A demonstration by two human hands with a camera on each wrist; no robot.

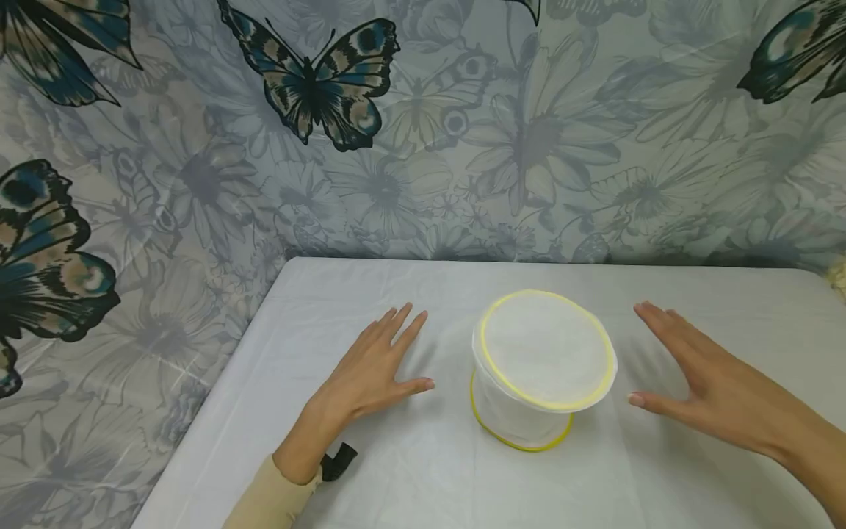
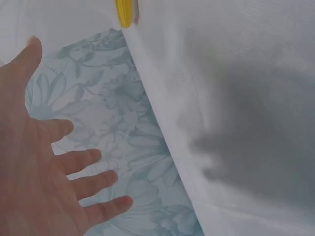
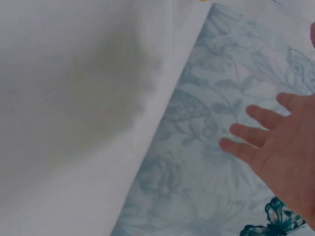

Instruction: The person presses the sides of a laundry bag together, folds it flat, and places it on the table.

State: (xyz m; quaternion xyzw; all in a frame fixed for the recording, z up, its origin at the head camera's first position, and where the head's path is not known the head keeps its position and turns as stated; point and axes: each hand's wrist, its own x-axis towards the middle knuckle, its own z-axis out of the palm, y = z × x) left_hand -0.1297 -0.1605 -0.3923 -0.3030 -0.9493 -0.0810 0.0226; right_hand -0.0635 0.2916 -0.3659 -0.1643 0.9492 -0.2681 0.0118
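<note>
A white round container [image 1: 529, 411] with yellow trim at its base stands on the table. On its top is a white disc-shaped lid [image 1: 545, 351] with a yellow ring near the edge. My left hand [image 1: 373, 367] hovers to the left of the container, fingers spread and thumb pointing toward it. On the other side, my right hand [image 1: 707, 382] is held with fingers extended, apart from the container. Neither hand touches anything. In the left wrist view a piece of yellow trim [image 2: 124, 12] shows at the top edge.
A white cloth [image 1: 396, 470] covers the table, with hand shadows on it. Behind the table's far edge rises a grey flowered wall [image 1: 529, 162] with printed butterflies [image 1: 313, 84]. A pale yellowish object [image 1: 838, 278] is cut off at the right edge.
</note>
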